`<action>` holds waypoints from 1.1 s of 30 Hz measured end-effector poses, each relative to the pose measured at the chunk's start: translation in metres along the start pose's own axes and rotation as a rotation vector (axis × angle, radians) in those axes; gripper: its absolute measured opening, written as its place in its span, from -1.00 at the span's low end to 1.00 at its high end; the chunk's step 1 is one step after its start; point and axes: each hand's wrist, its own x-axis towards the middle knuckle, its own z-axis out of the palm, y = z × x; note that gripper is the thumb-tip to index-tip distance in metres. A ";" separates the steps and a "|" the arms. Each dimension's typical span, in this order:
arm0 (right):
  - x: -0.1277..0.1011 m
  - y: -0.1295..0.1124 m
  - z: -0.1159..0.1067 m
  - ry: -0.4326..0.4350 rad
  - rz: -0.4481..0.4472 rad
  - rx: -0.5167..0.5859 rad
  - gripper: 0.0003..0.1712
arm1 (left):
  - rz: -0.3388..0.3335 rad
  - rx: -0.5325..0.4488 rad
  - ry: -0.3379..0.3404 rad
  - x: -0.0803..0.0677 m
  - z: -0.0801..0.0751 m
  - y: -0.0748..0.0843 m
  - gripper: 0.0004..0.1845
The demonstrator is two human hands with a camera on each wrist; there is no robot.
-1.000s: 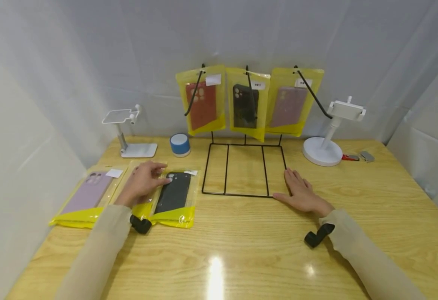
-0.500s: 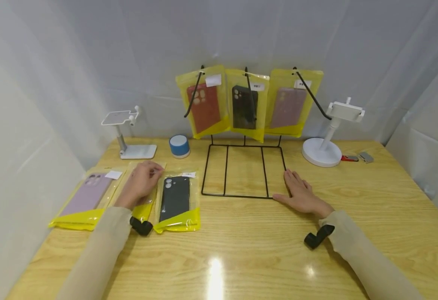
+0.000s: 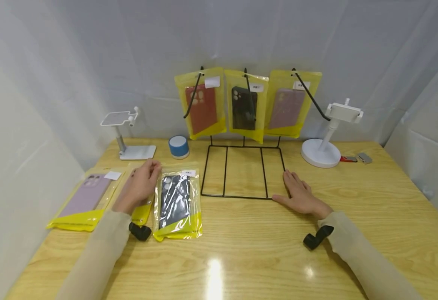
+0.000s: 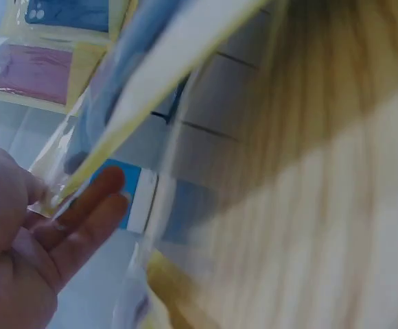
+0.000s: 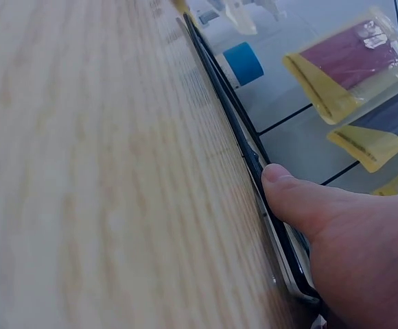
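My left hand (image 3: 152,171) pinches the upper left corner of a yellow plastic bag holding a black phone case (image 3: 177,201), which lies on the wooden table (image 3: 241,250) with that edge raised. The left wrist view shows thumb and fingers (image 4: 82,205) closed on the bag's edge (image 4: 137,89). My right hand (image 3: 295,189) lies flat and open on the table, thumb (image 5: 302,195) against the front right corner of a black wire rack's base (image 3: 241,171). The rack carries three hanging bags: a red case (image 3: 202,104), a black case (image 3: 244,106) and a mauve case (image 3: 286,106).
A bag with a purple case (image 3: 85,198) lies at the left, and another yellow bag (image 3: 142,211) lies under my left wrist. White phone stands (image 3: 129,135) (image 3: 328,139) flank the rack. A blue speaker (image 3: 179,146) and small items (image 3: 356,158) sit at the back.
My left hand slid off the black-case bag to its upper left corner and pinched it; the bag shifted slightly right and its edge lifted. The right hand stayed put.
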 end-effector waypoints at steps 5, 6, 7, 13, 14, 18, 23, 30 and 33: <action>-0.001 0.000 0.000 0.002 -0.004 0.001 0.11 | 0.045 -0.018 0.083 -0.003 0.000 0.008 -0.69; -0.001 0.000 0.001 0.004 -0.004 0.002 0.11 | 0.044 -0.027 0.099 -0.004 0.000 0.010 -0.70; -0.001 0.000 0.001 0.005 -0.009 0.006 0.11 | 0.045 -0.049 0.113 -0.005 -0.001 0.012 -0.70; -0.001 -0.002 0.001 0.011 -0.013 0.013 0.10 | 0.011 -0.191 0.148 -0.011 -0.001 0.027 -0.65; -0.001 -0.001 0.001 0.010 -0.008 0.009 0.10 | 0.010 -0.200 0.146 -0.013 -0.002 0.029 -0.63; -0.001 -0.002 0.001 0.005 -0.006 0.005 0.10 | 0.038 -0.233 0.152 -0.018 -0.003 0.037 -0.59; -0.001 0.000 0.000 0.005 -0.008 0.005 0.10 | 0.126 -0.387 0.221 -0.021 -0.003 0.049 -0.71; 0.000 0.002 0.001 0.006 -0.012 -0.006 0.10 | 0.266 -0.420 0.329 -0.041 -0.012 0.094 -0.78; 0.000 0.002 0.002 0.006 -0.014 -0.003 0.10 | 0.302 -0.399 0.356 -0.043 -0.012 0.103 -0.80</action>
